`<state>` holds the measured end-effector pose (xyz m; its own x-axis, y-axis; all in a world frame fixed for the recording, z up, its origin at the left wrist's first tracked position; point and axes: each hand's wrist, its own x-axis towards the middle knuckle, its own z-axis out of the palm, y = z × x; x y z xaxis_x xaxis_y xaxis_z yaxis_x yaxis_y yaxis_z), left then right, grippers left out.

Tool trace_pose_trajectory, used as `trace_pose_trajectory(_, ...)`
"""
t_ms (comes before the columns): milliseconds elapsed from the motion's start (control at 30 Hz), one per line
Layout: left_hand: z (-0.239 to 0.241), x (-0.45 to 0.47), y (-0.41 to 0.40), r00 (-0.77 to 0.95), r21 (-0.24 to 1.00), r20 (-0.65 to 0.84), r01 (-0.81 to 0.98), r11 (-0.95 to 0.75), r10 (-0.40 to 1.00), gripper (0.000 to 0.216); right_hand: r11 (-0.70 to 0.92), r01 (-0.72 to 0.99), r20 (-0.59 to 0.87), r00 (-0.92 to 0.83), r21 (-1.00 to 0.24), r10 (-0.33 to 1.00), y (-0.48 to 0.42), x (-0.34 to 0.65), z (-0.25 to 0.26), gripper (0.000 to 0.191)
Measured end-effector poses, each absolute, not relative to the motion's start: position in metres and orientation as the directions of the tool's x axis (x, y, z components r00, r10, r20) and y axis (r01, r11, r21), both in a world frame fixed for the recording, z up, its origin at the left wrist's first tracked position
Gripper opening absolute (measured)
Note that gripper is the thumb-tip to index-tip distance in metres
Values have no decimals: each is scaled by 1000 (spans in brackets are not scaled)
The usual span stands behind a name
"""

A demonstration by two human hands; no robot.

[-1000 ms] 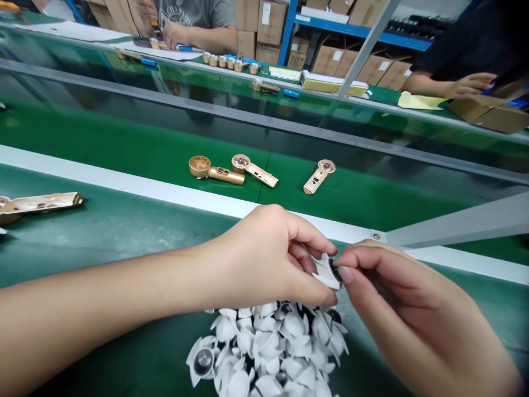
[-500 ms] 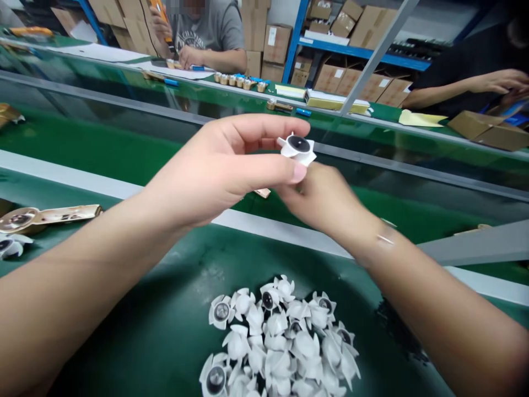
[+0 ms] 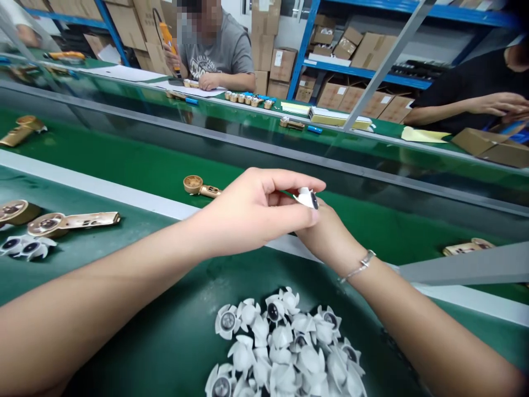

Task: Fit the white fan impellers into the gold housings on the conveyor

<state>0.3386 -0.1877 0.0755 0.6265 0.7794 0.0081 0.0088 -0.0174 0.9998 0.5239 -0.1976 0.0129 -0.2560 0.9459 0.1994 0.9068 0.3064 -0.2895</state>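
Fan blade (image 3: pixel 306 197), white with a dark hub, held in the left hand (image 3: pixel 264 212) above the near edge of a green belt (image 3: pixel 124 160); clock directions are read from the blade. Largest, the belt crosses the scene, with a green worktop (image 3: pixel 173 314) on its near side. Beyond stand two co-workers' places: a grey shirt (image 3: pixel 235 58) at eleven o'clock, a black sleeve (image 3: pixel 446 88) at two. On the worktop at six o'clock lies a pile of white blades (image 3: pixel 285 353). The right hand (image 3: pixel 326 229), its arm entering from four o'clock, lies behind the left thumb; its fingers are hidden, so whether they are apart or together cannot be told. One gold casing (image 3: pixel 193 184) rests on the belt at nine o'clock. A thin bracelet (image 3: pixel 360 266) circles the right wrist. Smallest, the blade sits between the left index finger, at twelve o'clock, and thumb, at six, both clamped on it near their tips; its hub faces three.
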Motion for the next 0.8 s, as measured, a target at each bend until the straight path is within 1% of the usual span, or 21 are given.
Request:
trace_pose_trajectory(100, 74, 337, -188, 644, 993, -35, 107, -44, 764, 38, 166, 915, 90, -142, -369, 986, -223, 536, 18, 18)
trace_pose_trajectory(200, 70, 339, -191, 678, 975, -68, 200, -95, 732, 40, 56, 910, -11, -66, -411, 998, -254, 552, 23, 19)
trace_pose_trajectory(300, 61, 346, -198, 710, 972, -101, 220, -84, 697, 40, 0, 891, -44, -23, -455, 999, -284, 564, 27, 20)
trace_pose_trajectory(467, 48, 358, -221, 724, 991, -69, 129, -37, 687, 38, -59, 750, 26, 101, -659, 995, -319, 559, 29, 19)
trace_pose_trajectory(533, 48, 360, -230, 712, 994, -40, 99, -44, 701, 34, -85, 714, 55, 171, -695, 984, -326, 554, 26, 14)
trace_pose_trajectory(567, 49, 361, -234, 700, 995, -37, 93, -39, 713, 33, -87, 711, 82, 200, -698, 976, -329, 551, 25, 13)
trace_pose_trajectory(633, 51, 362, -238, 670, 995, -65, 98, -1, 740, 31, -68, 739, 163, 236, -670, 958, -333, 547, 24, 23)
trace_pose_trajectory(700, 52, 363, -240, 650, 992, -126, 107, 74, 749, 32, -26, 780, 228, 214, -625, 950, -336, 544, 25, 36)
trace_pose_trajectory(800, 51, 364, -239, 635, 983, -174, 72, 167, 752, 33, 31, 800, 255, 154, -599, 955, -337, 542, 28, 41)
